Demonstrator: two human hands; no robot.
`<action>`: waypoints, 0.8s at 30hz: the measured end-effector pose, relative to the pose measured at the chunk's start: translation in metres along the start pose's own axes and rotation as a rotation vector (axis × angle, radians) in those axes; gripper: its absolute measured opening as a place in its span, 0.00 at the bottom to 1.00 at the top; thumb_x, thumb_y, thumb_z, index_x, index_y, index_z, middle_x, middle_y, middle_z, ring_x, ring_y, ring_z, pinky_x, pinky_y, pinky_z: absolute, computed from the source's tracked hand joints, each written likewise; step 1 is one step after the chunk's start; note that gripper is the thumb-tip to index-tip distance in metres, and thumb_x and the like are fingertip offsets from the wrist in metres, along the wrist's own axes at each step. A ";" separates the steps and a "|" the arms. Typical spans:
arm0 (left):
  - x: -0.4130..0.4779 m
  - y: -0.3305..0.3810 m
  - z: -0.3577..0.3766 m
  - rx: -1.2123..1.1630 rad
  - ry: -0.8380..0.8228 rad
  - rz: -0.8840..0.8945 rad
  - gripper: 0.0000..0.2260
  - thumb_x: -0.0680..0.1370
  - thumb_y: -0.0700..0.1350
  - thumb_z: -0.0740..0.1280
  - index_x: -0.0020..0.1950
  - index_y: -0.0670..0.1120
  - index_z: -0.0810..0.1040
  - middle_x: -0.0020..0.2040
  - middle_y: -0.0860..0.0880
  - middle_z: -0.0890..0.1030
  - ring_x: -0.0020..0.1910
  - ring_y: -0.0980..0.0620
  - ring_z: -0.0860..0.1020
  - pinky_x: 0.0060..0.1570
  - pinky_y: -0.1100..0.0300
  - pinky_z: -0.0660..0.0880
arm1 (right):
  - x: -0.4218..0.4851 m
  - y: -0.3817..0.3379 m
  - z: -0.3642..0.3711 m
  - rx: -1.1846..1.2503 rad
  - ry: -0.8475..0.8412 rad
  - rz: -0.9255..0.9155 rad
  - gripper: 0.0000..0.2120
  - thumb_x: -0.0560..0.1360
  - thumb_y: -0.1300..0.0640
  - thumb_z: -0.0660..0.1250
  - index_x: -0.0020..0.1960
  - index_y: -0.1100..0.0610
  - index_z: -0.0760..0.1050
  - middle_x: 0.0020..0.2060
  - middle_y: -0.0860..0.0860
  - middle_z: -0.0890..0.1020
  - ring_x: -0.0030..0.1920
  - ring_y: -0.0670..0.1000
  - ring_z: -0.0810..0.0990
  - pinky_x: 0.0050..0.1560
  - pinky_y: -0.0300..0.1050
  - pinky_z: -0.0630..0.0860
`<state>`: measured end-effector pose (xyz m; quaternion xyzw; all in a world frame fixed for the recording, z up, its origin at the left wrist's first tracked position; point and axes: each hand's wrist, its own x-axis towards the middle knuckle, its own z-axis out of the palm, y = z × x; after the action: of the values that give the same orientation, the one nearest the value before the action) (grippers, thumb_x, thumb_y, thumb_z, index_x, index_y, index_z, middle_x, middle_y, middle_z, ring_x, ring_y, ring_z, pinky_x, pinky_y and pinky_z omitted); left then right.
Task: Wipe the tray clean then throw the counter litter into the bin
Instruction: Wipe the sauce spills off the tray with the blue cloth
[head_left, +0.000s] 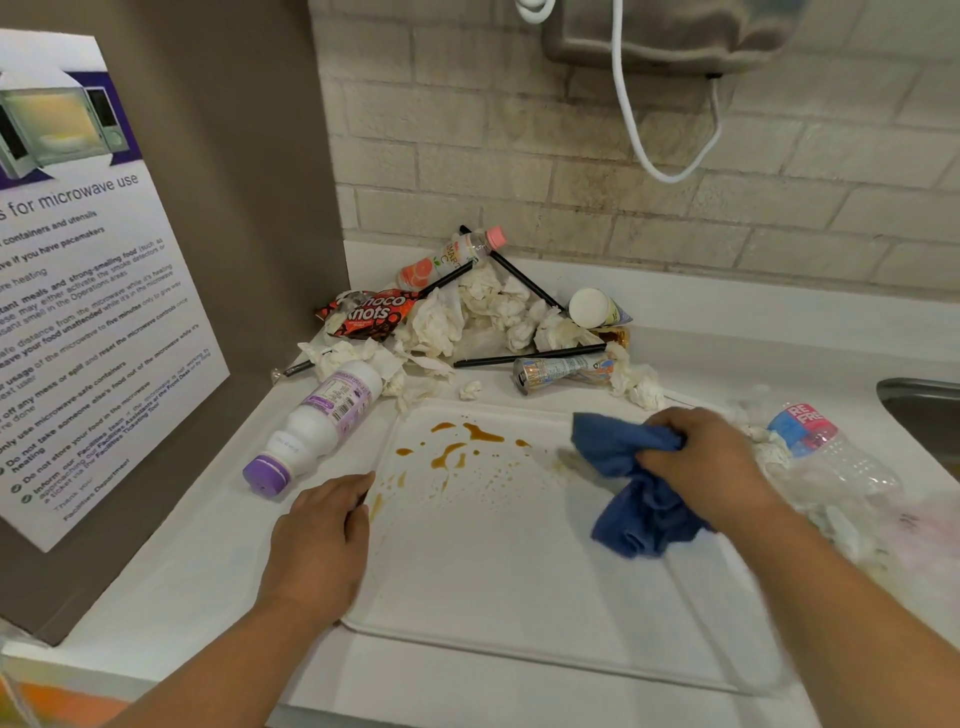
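Observation:
A white tray lies flat on the counter, with brown sauce stains spattered over its far left part. My right hand grips a bunched blue cloth on the tray's far right part. My left hand holds the tray's left rim, fingers curled over the edge. Litter is piled behind the tray: crumpled tissues, a snack wrapper, black straws and a pink-capped bottle.
A white bottle with a purple cap lies left of the tray. A crushed clear bottle and more tissues lie to its right. A sink rim shows far right. A microwave notice hangs on the left wall. No bin is visible.

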<state>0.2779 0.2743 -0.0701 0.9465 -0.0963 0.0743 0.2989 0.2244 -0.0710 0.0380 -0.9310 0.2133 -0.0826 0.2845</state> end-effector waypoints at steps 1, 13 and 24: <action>0.000 0.001 0.000 0.000 0.002 0.000 0.17 0.78 0.43 0.58 0.65 0.56 0.75 0.61 0.59 0.77 0.59 0.54 0.73 0.59 0.56 0.72 | 0.003 0.001 -0.012 -0.070 0.059 -0.001 0.10 0.70 0.62 0.68 0.51 0.54 0.79 0.44 0.53 0.78 0.39 0.54 0.76 0.39 0.45 0.72; -0.002 0.003 -0.001 0.005 0.006 -0.006 0.18 0.78 0.42 0.58 0.65 0.55 0.75 0.61 0.58 0.77 0.60 0.53 0.73 0.59 0.55 0.71 | 0.007 0.038 0.020 -0.659 -0.093 -0.014 0.25 0.77 0.37 0.52 0.68 0.49 0.67 0.63 0.51 0.71 0.61 0.56 0.68 0.59 0.49 0.69; -0.001 0.002 -0.002 -0.022 -0.005 -0.007 0.18 0.78 0.41 0.59 0.65 0.54 0.75 0.61 0.59 0.77 0.60 0.53 0.73 0.59 0.55 0.71 | 0.027 -0.003 0.045 -0.564 -0.103 0.117 0.15 0.78 0.54 0.57 0.64 0.56 0.68 0.59 0.55 0.70 0.60 0.57 0.70 0.59 0.47 0.72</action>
<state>0.2759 0.2742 -0.0676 0.9436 -0.0947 0.0695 0.3095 0.2616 -0.0587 0.0031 -0.9624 0.2663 0.0438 0.0293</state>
